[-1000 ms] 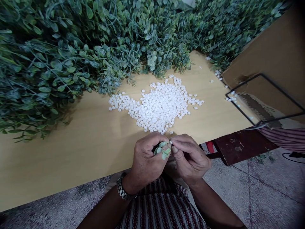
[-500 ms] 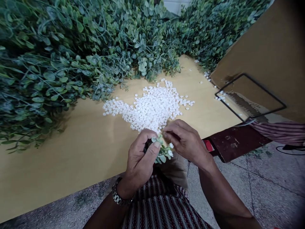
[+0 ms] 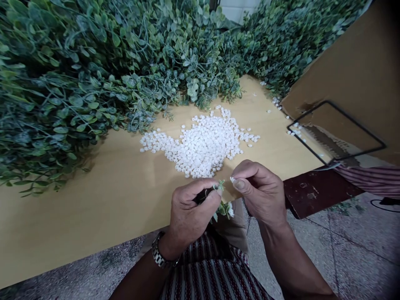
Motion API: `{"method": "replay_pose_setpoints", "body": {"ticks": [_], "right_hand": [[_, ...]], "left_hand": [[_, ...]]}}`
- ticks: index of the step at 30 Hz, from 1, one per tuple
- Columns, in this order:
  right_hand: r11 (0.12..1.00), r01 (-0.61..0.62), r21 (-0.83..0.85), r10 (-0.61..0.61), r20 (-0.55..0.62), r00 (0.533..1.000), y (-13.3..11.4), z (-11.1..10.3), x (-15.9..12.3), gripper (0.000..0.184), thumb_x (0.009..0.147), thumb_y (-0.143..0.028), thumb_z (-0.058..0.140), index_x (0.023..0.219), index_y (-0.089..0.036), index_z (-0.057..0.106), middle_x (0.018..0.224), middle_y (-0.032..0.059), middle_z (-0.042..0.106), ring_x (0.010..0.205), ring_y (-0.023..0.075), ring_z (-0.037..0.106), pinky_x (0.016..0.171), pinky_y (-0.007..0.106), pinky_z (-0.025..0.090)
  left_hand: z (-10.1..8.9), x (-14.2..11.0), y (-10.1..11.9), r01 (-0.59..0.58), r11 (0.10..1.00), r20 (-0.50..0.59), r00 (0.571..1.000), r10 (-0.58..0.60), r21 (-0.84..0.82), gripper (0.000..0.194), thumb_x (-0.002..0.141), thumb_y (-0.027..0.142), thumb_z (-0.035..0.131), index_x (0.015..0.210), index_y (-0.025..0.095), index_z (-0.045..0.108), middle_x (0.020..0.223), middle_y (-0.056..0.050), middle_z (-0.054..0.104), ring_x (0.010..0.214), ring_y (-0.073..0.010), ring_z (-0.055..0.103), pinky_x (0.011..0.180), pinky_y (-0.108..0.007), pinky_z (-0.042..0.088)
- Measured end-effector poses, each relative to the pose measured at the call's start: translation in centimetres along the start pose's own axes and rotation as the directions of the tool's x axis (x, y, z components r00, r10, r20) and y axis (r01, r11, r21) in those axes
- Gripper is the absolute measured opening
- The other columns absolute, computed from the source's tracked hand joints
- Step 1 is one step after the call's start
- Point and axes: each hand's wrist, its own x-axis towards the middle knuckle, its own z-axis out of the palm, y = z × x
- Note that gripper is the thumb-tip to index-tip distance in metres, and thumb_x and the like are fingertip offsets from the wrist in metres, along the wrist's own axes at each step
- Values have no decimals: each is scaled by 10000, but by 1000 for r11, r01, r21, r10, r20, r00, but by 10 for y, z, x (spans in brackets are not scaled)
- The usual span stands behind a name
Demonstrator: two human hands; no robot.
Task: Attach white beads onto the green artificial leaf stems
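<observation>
Between thumb and forefinger, my left hand (image 3: 193, 212) pinches an artificial green sprig (image 3: 222, 208), part of it hidden behind the fingers. White flowers show on the sprig's lower right side. My right hand (image 3: 262, 189), a short way to the right, is closed in a pinch on a small white flower piece (image 3: 232, 179). The piece and the sprig are apart. Just beyond both hands, a heap of small white flower pieces (image 3: 203, 143) lies on the wooden tabletop (image 3: 125, 183).
Bunches of artificial greenery (image 3: 125, 62) cover the table's far side. At the right stands a torn cardboard box (image 3: 346, 83) with a black wire frame (image 3: 356, 152) in front. Stray white pieces lie near it. A dark red board (image 3: 318, 191) sits below the table's right edge.
My right hand has drawn back to the right from the sprig, and a white piece now shows at its fingertips. My left hand has tilted the sprig and shifted slightly right.
</observation>
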Motion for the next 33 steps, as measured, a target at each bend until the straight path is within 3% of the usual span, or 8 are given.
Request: {"method": "replay_pose_setpoints", "body": {"ticks": [5,10,14,33], "right_hand": [[981,-56,184,58,-5,998,3,11,-3,57,778,-169,684,752,-216,667,690,-24,616,649,101,546,610,234,447],[956,-118,267,119,10,993,3,15,-8,64,774,-154,688,768,-217,687,696,-16,628,665,107,562,620,236,455],[936,-139,322,161,-43,986,6,16,-10,35,756,-205,712,731,-203,687,661,-16,593,632,105,533,582,231,430],[943,-135,304,163,-69,984,11,18,-13,53,748,-234,717,721,-208,680,654,-14,570,630,112,508,568,233,395]], "left_hand": [[-1,-1,1,-57,996,23,998,55,69,96,695,101,611,664,130,698,562,-2,659,468,-86,545,453,-169,475],[-2,-1,1,-111,988,29,994,109,109,135,703,89,584,642,102,703,536,-14,657,448,-77,546,447,-142,470],[0,0,2,-149,981,23,989,147,128,147,696,69,568,631,69,700,506,-21,638,436,-63,527,447,-114,454],[1,1,1,-168,976,44,986,164,137,178,689,34,530,558,78,641,471,-2,583,425,-50,468,431,-108,402]]}}
